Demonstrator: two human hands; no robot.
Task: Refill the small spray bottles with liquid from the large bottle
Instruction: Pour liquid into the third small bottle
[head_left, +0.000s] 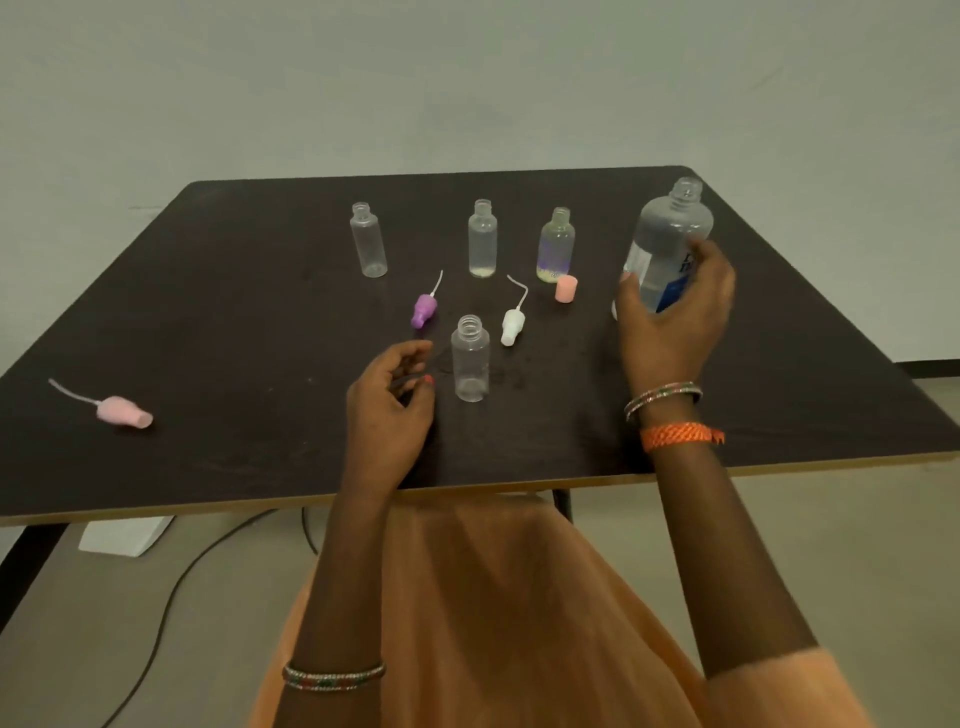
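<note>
Right hand (670, 317) grip wraps the large clear labelled bottle (667, 244); left hand (392, 400), loosely curled and empty, should steady the near small clear open bottle (470, 358) before pouring.

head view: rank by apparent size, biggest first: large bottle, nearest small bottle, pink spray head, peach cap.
1. Large bottle, partly hidden by the right hand.
2. Nearest small bottle.
3. Pink spray head, tube included. It lies nearer the camera, which may flatter it.
4. Peach cap.
</note>
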